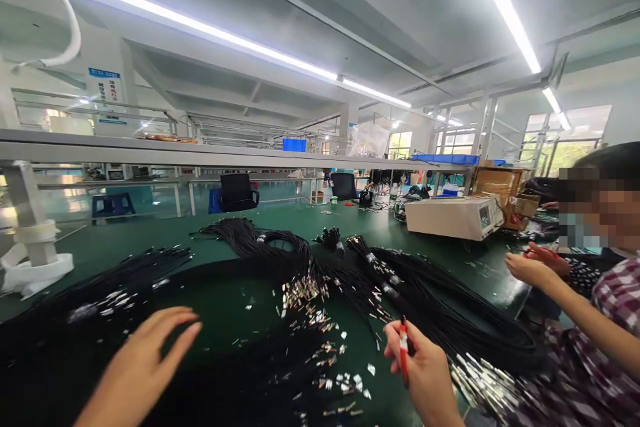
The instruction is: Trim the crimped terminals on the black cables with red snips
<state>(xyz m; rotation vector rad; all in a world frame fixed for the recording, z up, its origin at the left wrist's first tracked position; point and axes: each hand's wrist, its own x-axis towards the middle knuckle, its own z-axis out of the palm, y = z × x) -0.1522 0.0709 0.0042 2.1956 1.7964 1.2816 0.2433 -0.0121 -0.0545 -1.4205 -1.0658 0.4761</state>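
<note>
Tool (403, 347), one, red-handled, dark-tipped, in the right hand (417, 360) above the desk (360, 217); long axis near fore-and-aft, tip pointing away from the wearer, fingers clamped on the handle. Left hand (150, 353): thumb and fingers apart, holding nothing, near black cables (135, 270). Blue bin (295, 145), one, on the shelf (225, 155); contents hidden.

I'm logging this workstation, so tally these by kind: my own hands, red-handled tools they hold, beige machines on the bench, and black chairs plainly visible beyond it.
Your left hand and right hand: 2
Red-handled tool, in the right hand: 1
Beige machine: 1
Black chairs: 2
Total: 6
Black cables, left out: they overlap too much to count.
</note>
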